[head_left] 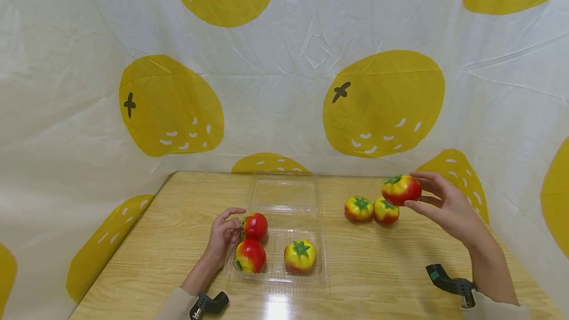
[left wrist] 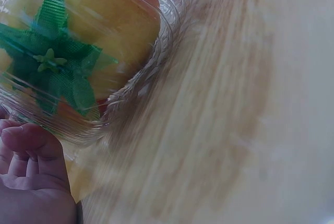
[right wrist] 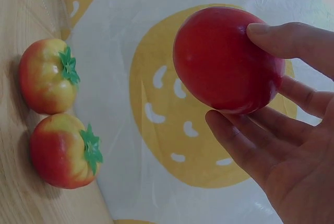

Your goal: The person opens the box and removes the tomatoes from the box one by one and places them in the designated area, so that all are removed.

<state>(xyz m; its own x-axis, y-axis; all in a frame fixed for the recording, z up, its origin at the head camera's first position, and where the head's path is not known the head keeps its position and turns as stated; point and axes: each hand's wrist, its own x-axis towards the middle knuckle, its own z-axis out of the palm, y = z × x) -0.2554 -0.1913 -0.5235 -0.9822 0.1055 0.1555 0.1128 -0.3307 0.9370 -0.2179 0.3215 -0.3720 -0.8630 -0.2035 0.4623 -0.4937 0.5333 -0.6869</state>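
Observation:
My right hand [head_left: 453, 206] grips a red-and-yellow toy tomato [head_left: 401, 190] with a green leafy top, thumb on one side and fingers on the other, raised over the table. Its red underside faces the right wrist view. Just beyond it, two similar tomatoes [head_left: 358, 208] [head_left: 386, 210] sit side by side. My left hand [head_left: 222, 233] is at the left edge of a clear plastic container [head_left: 284, 277], its fingers curled by the rim. Two tomatoes [head_left: 255, 226] [head_left: 251, 256] lie on their sides in the container's left part. Another tomato [head_left: 300, 256] stands leaf-up in the right part.
The container's clear lid [head_left: 284, 195] lies folded back behind it on the wooden table [head_left: 369, 280]. A white sheet [head_left: 275, 93] with large yellow fruit prints hangs behind and at both sides.

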